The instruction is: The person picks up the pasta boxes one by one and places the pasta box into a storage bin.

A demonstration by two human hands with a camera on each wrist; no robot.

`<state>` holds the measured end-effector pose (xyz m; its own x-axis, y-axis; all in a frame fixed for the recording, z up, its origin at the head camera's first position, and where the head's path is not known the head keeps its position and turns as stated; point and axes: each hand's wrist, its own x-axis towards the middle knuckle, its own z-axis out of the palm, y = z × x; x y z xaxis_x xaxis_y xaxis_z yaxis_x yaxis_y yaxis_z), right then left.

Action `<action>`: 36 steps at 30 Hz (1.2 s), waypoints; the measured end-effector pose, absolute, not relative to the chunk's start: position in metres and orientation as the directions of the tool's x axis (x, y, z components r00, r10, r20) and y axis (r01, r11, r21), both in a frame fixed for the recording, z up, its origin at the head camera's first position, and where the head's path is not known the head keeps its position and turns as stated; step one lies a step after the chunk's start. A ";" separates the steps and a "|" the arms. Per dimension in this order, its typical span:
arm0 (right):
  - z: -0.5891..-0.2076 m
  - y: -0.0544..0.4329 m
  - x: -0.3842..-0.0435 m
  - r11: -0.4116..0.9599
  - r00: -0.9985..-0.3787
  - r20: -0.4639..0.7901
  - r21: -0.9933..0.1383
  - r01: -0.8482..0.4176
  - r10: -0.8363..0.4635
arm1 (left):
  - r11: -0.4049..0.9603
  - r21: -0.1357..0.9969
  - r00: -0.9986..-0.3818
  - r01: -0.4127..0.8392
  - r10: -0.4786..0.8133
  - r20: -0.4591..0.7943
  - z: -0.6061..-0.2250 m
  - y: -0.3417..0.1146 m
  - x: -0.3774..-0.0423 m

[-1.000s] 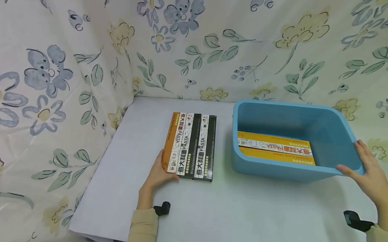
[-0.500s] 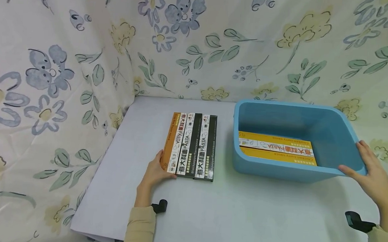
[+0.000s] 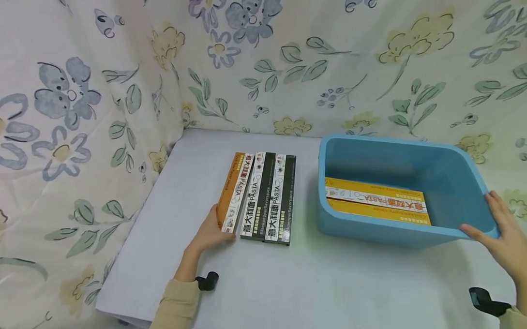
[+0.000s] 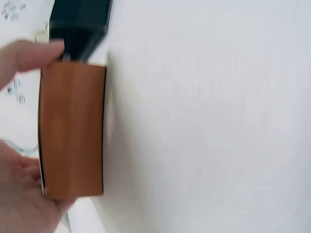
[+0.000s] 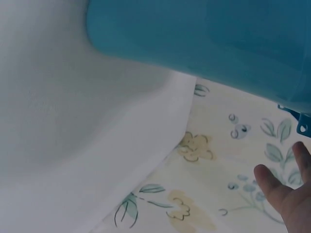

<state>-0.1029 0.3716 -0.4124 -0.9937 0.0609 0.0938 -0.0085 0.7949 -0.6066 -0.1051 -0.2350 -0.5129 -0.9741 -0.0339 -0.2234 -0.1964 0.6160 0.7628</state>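
Observation:
My left hand (image 3: 209,234) grips the near end of an orange pasta box (image 3: 235,192), thumb on one side and fingers on the other. In the left wrist view its plain orange end (image 4: 73,131) faces the camera. Right of it lie two black pepper pasta boxes (image 3: 256,198) (image 3: 280,199), side by side, with a narrow gap from the orange one. My right hand (image 3: 507,241) touches the right corner of a blue bin (image 3: 374,230), its fingers spread and fairly straight. Inside the bin, yellow pasta packaging (image 3: 375,200) lies on the left part of the floor.
A white-covered table (image 3: 311,287) carries everything. Floral cloth (image 3: 258,77) hangs behind and along the left side. The table's left edge runs down toward the near left corner. In the right wrist view, a blue clasp (image 5: 302,125) sticks out from the bin's side.
My left hand has pulled the orange box leftward and slightly tilted, so a gap has opened between it and the black boxes. The right hand and the bin hold their place.

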 end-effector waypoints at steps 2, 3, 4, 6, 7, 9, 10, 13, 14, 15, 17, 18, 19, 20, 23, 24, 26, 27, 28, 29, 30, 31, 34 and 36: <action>-0.412 0.372 -0.103 0.792 -0.993 0.097 -0.611 -0.007 0.066 | 0.611 0.759 -0.972 -0.224 -0.086 -0.218 -0.514 -0.228 -0.107; -0.412 0.372 -0.103 0.790 -0.993 0.097 -0.613 -0.004 0.070 | 0.609 0.756 -0.969 -0.241 -0.115 -0.217 -0.514 -0.225 -0.108; -0.412 0.372 -0.103 0.788 -0.992 0.098 -0.615 -0.002 0.074 | 0.606 0.751 -0.964 -0.263 -0.147 -0.219 -0.514 -0.222 -0.109; -0.413 0.372 -0.103 0.786 -0.992 0.099 -0.618 -0.001 0.076 | 0.605 0.733 -0.950 -0.310 -0.211 -0.228 -0.514 -0.217 -0.111; -0.413 0.372 -0.103 0.786 -0.992 0.098 -0.618 0.000 0.077 | 0.604 0.729 -0.947 -0.321 -0.230 -0.226 -0.514 -0.216 -0.111; -0.413 0.372 -0.103 0.785 -0.992 0.098 -0.620 0.001 0.079 | 0.601 0.726 -0.942 -0.334 -0.248 -0.228 -0.511 -0.214 -0.113; -0.413 0.372 -0.103 0.784 -0.992 0.099 -0.620 0.001 0.079 | 0.609 0.722 -0.943 -0.329 -0.250 -0.219 -0.510 -0.214 -0.114; -0.413 0.372 -0.103 0.783 -0.992 0.103 -0.622 -0.005 0.075 | 0.607 0.722 -0.942 -0.333 -0.249 -0.225 -0.507 -0.221 -0.117; -0.413 0.372 -0.103 0.782 -0.992 0.104 -0.623 -0.006 0.074 | 0.598 0.724 -0.938 -0.344 -0.254 -0.235 -0.506 -0.223 -0.118; -0.414 0.372 -0.103 0.782 -0.992 0.101 -0.623 -0.005 0.074 | 0.587 0.728 -0.934 -0.356 -0.260 -0.247 -0.506 -0.227 -0.120; -0.414 0.372 -0.104 0.781 -0.993 0.098 -0.624 -0.004 0.073 | 0.549 0.743 -0.922 -0.384 -0.267 -0.279 -0.506 -0.233 -0.122; -0.414 0.372 -0.104 0.782 -0.993 0.093 -0.624 0.001 0.075 | 0.530 0.750 -0.917 -0.395 -0.270 -0.292 -0.506 -0.236 -0.123; -0.414 0.372 -0.104 0.782 -0.993 0.090 -0.623 0.005 0.077 | 0.515 0.756 -0.913 -0.405 -0.273 -0.303 -0.505 -0.237 -0.123; -0.414 0.372 -0.104 0.782 -0.993 0.087 -0.623 0.007 0.079 | 0.496 0.761 -0.907 -0.418 -0.277 -0.317 -0.505 -0.238 -0.123; -0.413 0.372 -0.104 0.783 -0.993 0.085 -0.622 0.010 0.080 | 0.450 0.779 -0.897 -0.437 -0.286 -0.338 -0.506 -0.239 -0.125; -0.413 0.371 -0.103 0.783 -0.993 0.084 -0.623 0.011 0.081 | 0.438 0.783 -0.894 -0.441 -0.292 -0.340 -0.506 -0.239 -0.125; -0.412 0.371 -0.103 0.782 -0.993 0.084 -0.623 0.011 0.081 | 0.416 0.796 -0.893 -0.439 -0.299 -0.336 -0.507 -0.238 -0.125; -0.412 0.371 -0.103 0.782 -0.993 0.082 -0.623 0.012 0.081 | 0.405 0.803 -0.893 -0.438 -0.302 -0.334 -0.507 -0.237 -0.125; -0.412 0.371 -0.103 0.781 -0.994 0.080 -0.625 0.013 0.081 | 0.394 0.810 -0.893 -0.434 -0.305 -0.330 -0.507 -0.237 -0.125; -0.412 0.371 -0.103 0.779 -0.994 0.078 -0.627 0.014 0.081 | 0.381 0.818 -0.894 -0.431 -0.308 -0.327 -0.507 -0.236 -0.125; -0.412 0.371 -0.103 0.778 -0.994 0.075 -0.628 0.017 0.082 | 0.369 0.825 -0.894 -0.428 -0.309 -0.325 -0.506 -0.236 -0.124; -0.412 0.371 -0.103 0.777 -0.994 0.072 -0.629 0.019 0.083 | 0.359 0.831 -0.894 -0.425 -0.310 -0.324 -0.506 -0.236 -0.124; -0.411 0.372 -0.103 0.776 -0.994 0.063 -0.630 0.027 0.085 | 0.335 0.847 -0.898 -0.412 -0.308 -0.314 -0.503 -0.235 -0.124; -0.411 0.372 -0.103 0.778 -0.994 0.058 -0.628 0.032 0.088 | 0.323 0.858 -0.903 -0.399 -0.304 -0.305 -0.501 -0.235 -0.123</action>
